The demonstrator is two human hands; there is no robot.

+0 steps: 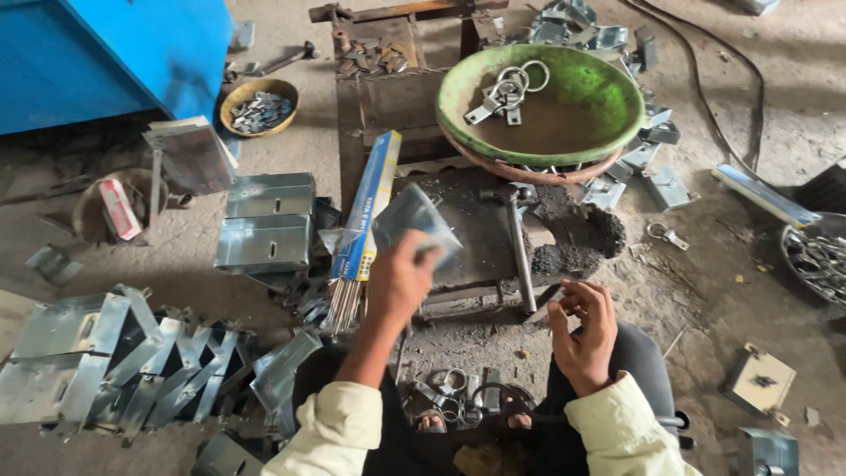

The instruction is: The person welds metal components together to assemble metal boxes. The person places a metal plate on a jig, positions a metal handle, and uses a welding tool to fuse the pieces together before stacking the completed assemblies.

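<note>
My left hand (401, 280) is raised over the work plate and grips a bent grey sheet-metal piece (414, 219), which looks blurred. My right hand (583, 330) rests near my right knee with curled fingers; it seems to pinch a thin rod (545, 304), though I cannot be sure. Between the hands lies a dark metal work plate (480, 238) with a hammer (518, 247) on it. A blue box of welding rods (366, 207) lies just left of my left hand, rods sticking out at its near end.
A green bowl (608, 110) holding metal rings and brackets sits beyond the plate. Galvanised brackets are stacked at the left (264, 231) and lower left (115, 361). Small rings lie by my feet (449, 392). A blue cabinet (115, 53) stands at the top left.
</note>
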